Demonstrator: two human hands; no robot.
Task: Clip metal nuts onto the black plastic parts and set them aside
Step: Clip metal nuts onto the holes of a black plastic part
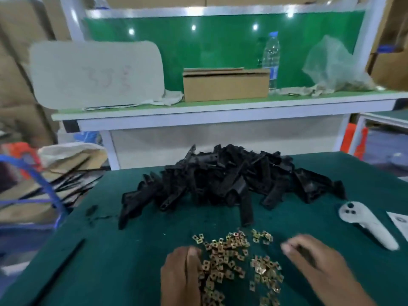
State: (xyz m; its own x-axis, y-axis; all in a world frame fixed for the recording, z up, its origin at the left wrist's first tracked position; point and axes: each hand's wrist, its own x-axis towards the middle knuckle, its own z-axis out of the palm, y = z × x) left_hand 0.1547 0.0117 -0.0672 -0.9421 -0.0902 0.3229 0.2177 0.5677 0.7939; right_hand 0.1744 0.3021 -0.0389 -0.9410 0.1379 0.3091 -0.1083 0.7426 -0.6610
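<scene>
Both hands are down at the scatter of brass-coloured metal nuts (234, 259) on the green mat (114, 257): left hand (181, 277) flat and open against the heap's left edge. Right hand (318, 261) is blurred above the nuts, its grip unreadable. Black plastic parts (229, 184) sit piled just behind.

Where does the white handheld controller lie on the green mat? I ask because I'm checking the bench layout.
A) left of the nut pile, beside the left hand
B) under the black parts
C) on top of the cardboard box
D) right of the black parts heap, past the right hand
D: the white controller lies on the green mat, right of the black plastic parts and beyond the right hand.
</scene>
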